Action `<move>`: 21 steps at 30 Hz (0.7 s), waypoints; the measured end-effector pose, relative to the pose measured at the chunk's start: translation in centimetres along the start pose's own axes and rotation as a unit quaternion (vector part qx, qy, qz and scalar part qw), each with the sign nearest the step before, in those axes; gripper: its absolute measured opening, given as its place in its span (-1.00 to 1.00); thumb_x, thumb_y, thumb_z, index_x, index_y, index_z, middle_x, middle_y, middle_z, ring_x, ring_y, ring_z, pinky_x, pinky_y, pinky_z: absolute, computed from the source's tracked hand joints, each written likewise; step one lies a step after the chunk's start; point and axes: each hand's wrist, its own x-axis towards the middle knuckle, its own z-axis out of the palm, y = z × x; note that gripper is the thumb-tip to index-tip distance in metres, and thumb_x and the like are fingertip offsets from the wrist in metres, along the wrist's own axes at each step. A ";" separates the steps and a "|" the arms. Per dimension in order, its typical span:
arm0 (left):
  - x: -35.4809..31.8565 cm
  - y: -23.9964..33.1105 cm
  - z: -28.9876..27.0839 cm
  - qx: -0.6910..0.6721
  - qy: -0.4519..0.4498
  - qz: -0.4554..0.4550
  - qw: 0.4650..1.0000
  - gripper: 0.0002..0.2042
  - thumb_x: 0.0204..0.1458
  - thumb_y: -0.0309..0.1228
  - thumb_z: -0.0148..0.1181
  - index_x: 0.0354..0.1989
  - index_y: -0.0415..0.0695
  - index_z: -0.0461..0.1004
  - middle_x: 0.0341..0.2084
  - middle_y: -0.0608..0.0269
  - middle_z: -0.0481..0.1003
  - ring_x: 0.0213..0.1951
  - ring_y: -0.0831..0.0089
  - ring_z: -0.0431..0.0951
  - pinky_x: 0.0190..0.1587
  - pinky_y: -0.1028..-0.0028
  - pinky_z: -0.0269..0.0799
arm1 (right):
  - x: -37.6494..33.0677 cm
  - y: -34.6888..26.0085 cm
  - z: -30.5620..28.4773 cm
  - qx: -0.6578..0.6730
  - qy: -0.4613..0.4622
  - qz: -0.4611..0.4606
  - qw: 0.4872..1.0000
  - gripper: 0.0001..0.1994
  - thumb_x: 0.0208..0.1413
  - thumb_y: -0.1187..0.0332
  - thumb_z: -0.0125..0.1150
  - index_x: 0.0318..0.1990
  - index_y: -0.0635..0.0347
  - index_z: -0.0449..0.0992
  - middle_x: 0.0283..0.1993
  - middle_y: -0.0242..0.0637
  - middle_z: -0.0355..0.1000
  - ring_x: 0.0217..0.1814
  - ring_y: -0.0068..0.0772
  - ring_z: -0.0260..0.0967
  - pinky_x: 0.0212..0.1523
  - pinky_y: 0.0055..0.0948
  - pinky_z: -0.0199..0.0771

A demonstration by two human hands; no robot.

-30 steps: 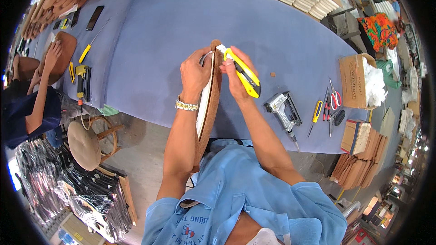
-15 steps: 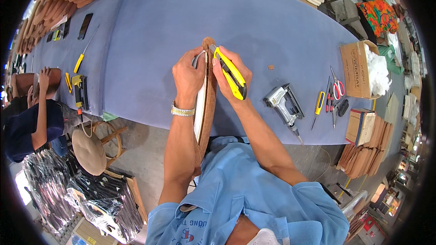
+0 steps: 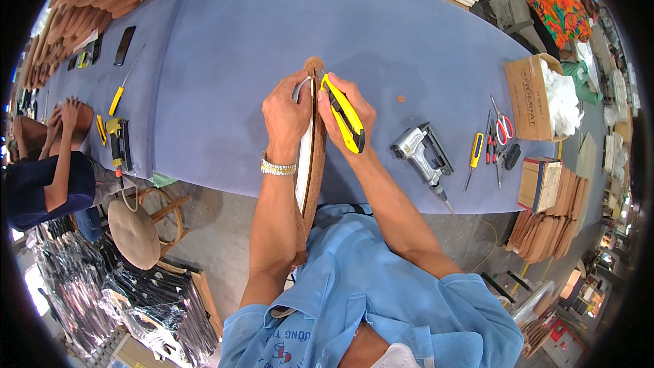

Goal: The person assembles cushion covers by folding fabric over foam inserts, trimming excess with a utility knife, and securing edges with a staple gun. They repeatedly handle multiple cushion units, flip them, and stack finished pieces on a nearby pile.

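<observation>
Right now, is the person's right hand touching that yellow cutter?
Touching. The head view shows the right hand gripping the yellow cutter, its thumb against one side and its other fingers around the opposite side.

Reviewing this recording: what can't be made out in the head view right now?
All in the head view:
Left hand: its palm, hidden by the hand's own back.
Yellow cutter: whether its blade tip touches the brown padded piece is too small to tell.
Padded piece's lower part: partly covered by the left forearm.
Carton: its depths, hidden by white stuffing.
</observation>
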 end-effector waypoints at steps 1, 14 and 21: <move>0.0 0.0 0.0 0.000 -0.002 -0.002 1.000 -0.82 0.11 -0.49 0.29 -0.13 -0.22 0.65 -0.15 0.01 0.68 -0.11 0.03 0.69 -0.03 0.25 0.60 | 0.0 0.0 0.1 -0.001 0.003 -0.004 1.000 -0.72 0.16 0.46 0.40 0.03 0.22 0.59 -0.26 -0.24 0.62 -0.35 -0.53 0.55 -0.28 -0.55 0.56; -0.1 0.4 0.6 0.013 -0.016 -0.055 0.998 -0.80 0.16 -0.43 0.25 -0.09 -0.19 0.66 -0.18 -0.02 0.68 -0.15 0.00 0.69 -0.07 0.21 0.61 | 0.0 0.3 -0.4 0.070 -0.026 0.085 0.994 -0.76 0.19 0.45 0.32 -0.01 0.25 0.55 -0.30 -0.28 0.57 -0.33 -0.56 0.46 -0.25 -0.50 0.51; -0.1 0.5 0.9 0.040 -0.015 -0.046 0.998 -0.81 0.16 -0.43 0.25 -0.10 -0.18 0.65 -0.20 -0.04 0.68 -0.19 -0.01 0.70 -0.12 0.19 0.61 | -0.2 0.1 -0.7 0.069 -0.041 0.099 0.992 -0.77 0.18 0.47 0.32 -0.02 0.24 0.53 -0.33 -0.30 0.54 -0.36 -0.58 0.42 -0.29 -0.49 0.48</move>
